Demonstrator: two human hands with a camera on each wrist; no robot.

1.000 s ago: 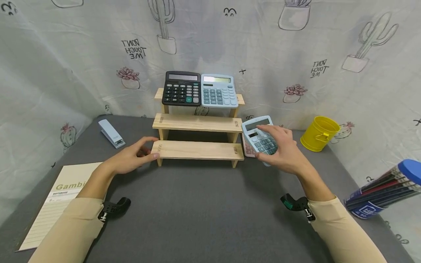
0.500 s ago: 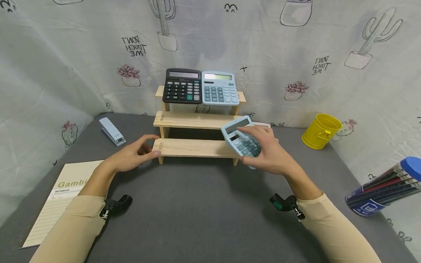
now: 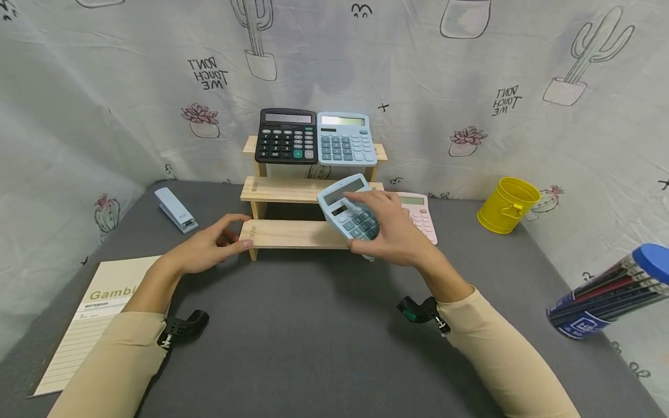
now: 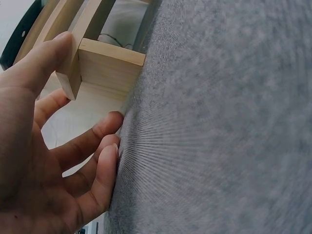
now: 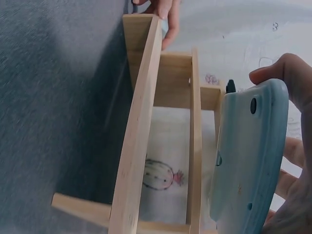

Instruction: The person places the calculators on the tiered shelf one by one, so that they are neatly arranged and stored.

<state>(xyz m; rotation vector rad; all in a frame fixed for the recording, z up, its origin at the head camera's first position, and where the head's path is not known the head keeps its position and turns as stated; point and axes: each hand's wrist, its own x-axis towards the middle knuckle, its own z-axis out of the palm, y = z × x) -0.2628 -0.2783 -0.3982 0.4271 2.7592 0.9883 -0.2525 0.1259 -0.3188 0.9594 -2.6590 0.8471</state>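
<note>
My right hand (image 3: pixel 389 223) grips a light blue calculator (image 3: pixel 347 212) by its sides, tilted over the right part of the lower two boards of a three-tier wooden shelf (image 3: pixel 292 234). In the right wrist view the calculator's underside (image 5: pixel 248 161) shows, apart from the boards. My left hand (image 3: pixel 206 247) pinches the left end of the lowest board between thumb and index finger; its other fingers lie loosely curled near the tabletop in the left wrist view. On the top board a black calculator (image 3: pixel 286 136) and another light blue calculator (image 3: pixel 346 139) lean side by side.
A pink calculator (image 3: pixel 420 217) lies right of the shelf, partly behind my right hand. Farther right stand a yellow bucket (image 3: pixel 507 206) and a tub of pencils (image 3: pixel 601 296). At left are a stapler (image 3: pixel 176 210) and a notebook (image 3: pixel 89 325). A patterned curtain (image 3: pixel 418 75) hangs behind.
My right hand has carried the light blue calculator leftward, from beside the shelf to over its lower boards, uncovering more of the pink calculator. My left hand stays at the shelf's left end.
</note>
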